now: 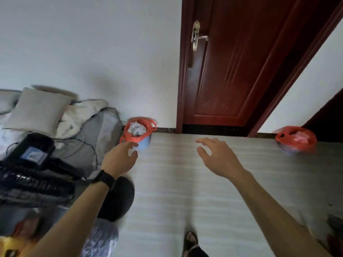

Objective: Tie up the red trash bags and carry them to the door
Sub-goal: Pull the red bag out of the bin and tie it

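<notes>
A red trash bag lines a small blue bin by the wall, left of the door; white crumpled waste shows inside it. A second red trash bag sits in a lattice basket at the far right by the wall. The dark red wooden door with a metal handle is closed. My left hand, with a black watch on the wrist, reaches toward the left bag with loose fingers and holds nothing. My right hand hovers over the floor in front of the door, fingers spread, empty.
A bed with a grey cover, a pillow and cables lies at the left. Black equipment is piled on it. A round black object sits under my left forearm. My sandalled foot stands on the pale floor.
</notes>
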### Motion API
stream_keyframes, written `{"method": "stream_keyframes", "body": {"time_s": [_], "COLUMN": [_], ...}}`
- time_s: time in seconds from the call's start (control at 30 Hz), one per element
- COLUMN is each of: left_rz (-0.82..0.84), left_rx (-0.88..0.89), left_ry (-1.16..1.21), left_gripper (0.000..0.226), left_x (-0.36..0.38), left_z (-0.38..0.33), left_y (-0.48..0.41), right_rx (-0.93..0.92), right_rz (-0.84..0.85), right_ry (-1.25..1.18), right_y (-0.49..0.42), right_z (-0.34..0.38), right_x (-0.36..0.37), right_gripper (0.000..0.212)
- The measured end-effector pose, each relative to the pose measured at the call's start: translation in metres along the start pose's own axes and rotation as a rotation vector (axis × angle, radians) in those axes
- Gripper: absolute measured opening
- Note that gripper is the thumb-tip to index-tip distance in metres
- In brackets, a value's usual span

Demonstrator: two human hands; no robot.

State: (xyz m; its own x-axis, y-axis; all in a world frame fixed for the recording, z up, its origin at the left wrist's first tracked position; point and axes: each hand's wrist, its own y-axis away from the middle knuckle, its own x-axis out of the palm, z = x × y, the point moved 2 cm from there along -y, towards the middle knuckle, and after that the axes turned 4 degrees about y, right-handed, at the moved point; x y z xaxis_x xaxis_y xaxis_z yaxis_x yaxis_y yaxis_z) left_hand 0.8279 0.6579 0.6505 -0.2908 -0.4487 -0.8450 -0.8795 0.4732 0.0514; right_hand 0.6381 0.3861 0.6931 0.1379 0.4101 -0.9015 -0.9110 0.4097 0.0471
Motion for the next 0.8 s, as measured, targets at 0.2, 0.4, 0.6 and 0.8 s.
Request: {"method": "stream_keyframes", "body": {"time_s": [0.2,0.4,0.6,0.8], "left_rz": [0.007,0.103,0.267,0.392], "left_rx": [-0.14,-0.246,-0.328,-0.375], "left_ry": [0.019,0.085,0.078,-0.024], "left_gripper": [0.036,0.051,0.043,0.036], "left_x": [0.004,0.025,0.047,0.082], "left_z": [0.036,0.102,0.192,0.276], "left_y": [-0.133,-0.278,-0.434,-0.536], "right_rx": [-0.063,-0.06,0.056,0.119], "right_rz": [0.145,0.176,0.221,0.357], "right_ry": [-0.003,-0.053,-0.088,-0.081], "right_y": [-0.174,-0.339,-0.501,-0.62], "right_z": [0.013,0.052,0.085,0.1], "right_x": [0.026,0.086,0.184,0.273], "right_gripper": [0.039,0.034,0.03,0.028]}}
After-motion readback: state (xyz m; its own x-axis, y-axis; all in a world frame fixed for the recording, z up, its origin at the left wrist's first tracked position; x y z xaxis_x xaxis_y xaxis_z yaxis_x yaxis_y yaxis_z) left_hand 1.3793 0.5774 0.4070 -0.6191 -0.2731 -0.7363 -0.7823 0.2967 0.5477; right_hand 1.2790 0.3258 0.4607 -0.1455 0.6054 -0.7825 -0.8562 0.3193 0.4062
